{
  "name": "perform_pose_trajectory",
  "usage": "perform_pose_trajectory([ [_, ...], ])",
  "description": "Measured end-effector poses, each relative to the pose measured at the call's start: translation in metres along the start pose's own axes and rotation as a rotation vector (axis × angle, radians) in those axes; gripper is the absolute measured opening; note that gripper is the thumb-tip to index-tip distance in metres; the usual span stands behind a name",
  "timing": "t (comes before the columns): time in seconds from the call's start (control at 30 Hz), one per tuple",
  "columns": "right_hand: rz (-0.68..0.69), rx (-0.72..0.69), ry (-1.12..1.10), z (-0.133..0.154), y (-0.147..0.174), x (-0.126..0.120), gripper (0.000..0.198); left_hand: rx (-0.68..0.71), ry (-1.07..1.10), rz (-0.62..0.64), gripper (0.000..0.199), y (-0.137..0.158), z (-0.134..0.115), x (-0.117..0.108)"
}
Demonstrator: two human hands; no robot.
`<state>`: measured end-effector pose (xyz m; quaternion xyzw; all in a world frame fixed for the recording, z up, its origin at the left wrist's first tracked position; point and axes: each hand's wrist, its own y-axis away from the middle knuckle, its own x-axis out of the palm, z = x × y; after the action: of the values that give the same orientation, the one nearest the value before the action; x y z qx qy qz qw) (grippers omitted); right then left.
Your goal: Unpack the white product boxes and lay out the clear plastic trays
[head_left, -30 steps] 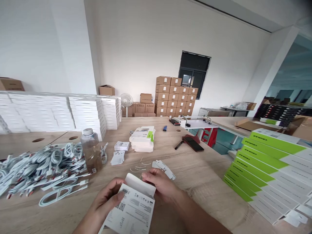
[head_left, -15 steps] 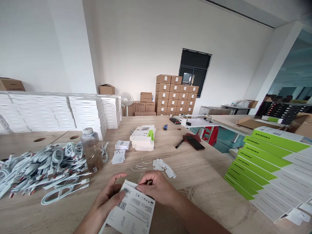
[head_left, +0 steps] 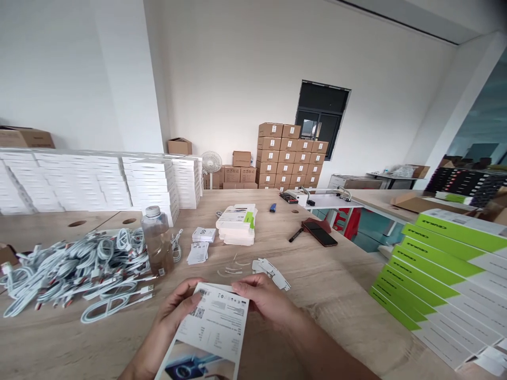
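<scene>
My left hand (head_left: 180, 309) enters from the lower centre of the frame, forearm angled up and to the right. Its fingers curl around the left edge of a flat white retail box (head_left: 212, 330), with the thumb pressed on the printed face near the barcode. My right hand (head_left: 263, 301) enters from the lower right, forearm angled up and to the left. Its fingertips pinch the upper right corner of the same box. Both hands grasp the box; neither is released.

The box sits low in the centre of the frame, held above the wooden table (head_left: 336, 295). Its top edge points away from me and its lower end tilts toward the bottom edge of the frame. The visible face is white with small black print, a barcode and a QR code near the top. A product photograph shows at the lower end, partly cut off by the frame.

A heap of coiled white cables (head_left: 79, 266) lies at the left, well apart from the hands.
</scene>
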<state>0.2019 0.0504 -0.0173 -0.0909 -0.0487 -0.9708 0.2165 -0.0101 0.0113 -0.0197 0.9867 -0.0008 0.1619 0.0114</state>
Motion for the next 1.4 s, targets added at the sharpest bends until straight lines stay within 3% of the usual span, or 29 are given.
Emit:
perform_pose_trajectory([
  [0.33, 0.179, -0.043, -0.027, 0.008, 0.01, 0.004, 0.041, 0.025, 0.058, -0.116, 0.038, -0.003, -0.002, -0.008],
  [0.5, 0.137, -0.036, 0.022, -0.001, 0.006, 0.004, 0.045, 0.049, -0.02, -0.1, 0.04, -0.001, -0.005, -0.006],
  [0.6, -0.004, -0.145, 0.049, -0.005, 0.001, 0.003, 0.05, 0.143, -0.152, -0.089, 0.04, -0.001, -0.007, -0.002],
  [0.73, -0.147, -0.29, 0.418, -0.004, 0.008, 0.009, 0.069, 0.293, -0.231, -0.154, 0.037, -0.003, -0.011, 0.0],
  [0.83, -0.159, -0.364, 0.856, -0.008, 0.015, 0.021, 0.1, 0.333, -0.23, -0.232, 0.04, -0.003, -0.013, 0.0],
  [0.93, -0.172, -0.407, 1.098, -0.019, 0.016, 0.033, 0.125, 0.372, -0.237, -0.277, 0.05, -0.001, -0.013, 0.0],
  [1.17, -0.366, -0.579, 1.251, -0.03, 0.012, 0.045, 0.117, 0.551, -0.308, -0.234, 0.041, 0.004, -0.007, 0.0],
  [1.3, -0.361, -0.6, 1.256, -0.026, 0.015, 0.049, 0.116, 0.531, -0.301, -0.201, 0.044, 0.006, -0.006, -0.006],
  [1.4, -0.347, -0.597, 1.243, -0.009, 0.022, 0.054, 0.117, 0.419, -0.24, -0.192, 0.057, 0.008, -0.006, -0.01],
])
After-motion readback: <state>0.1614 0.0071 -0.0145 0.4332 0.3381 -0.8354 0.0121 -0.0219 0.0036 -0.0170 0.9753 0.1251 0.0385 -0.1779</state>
